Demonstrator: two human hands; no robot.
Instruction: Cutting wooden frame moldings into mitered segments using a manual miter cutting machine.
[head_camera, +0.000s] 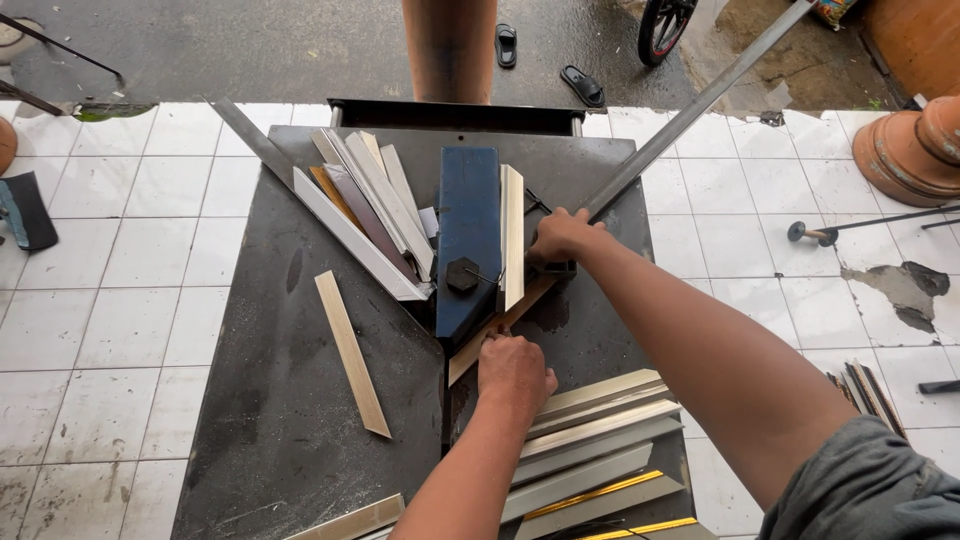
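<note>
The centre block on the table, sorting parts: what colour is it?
Dark blue block, head view.
</note>
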